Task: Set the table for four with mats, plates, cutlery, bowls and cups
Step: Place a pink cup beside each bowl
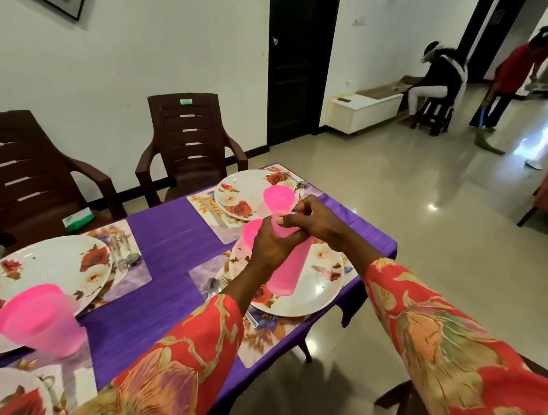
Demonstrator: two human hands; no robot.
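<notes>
Over the purple tabletop (162,242), left hand (268,248) and right hand (310,221) grip nested pink cups (284,269) above a floral plate (325,286); light, slick plastic, probably best pulled apart at the rims.

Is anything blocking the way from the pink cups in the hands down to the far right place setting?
Nothing visible does. The left hand and right hand hold the pink cups in the air above the near plate. The far plate lies just beyond them, with bare purple tablecloth beside its mat.
</notes>
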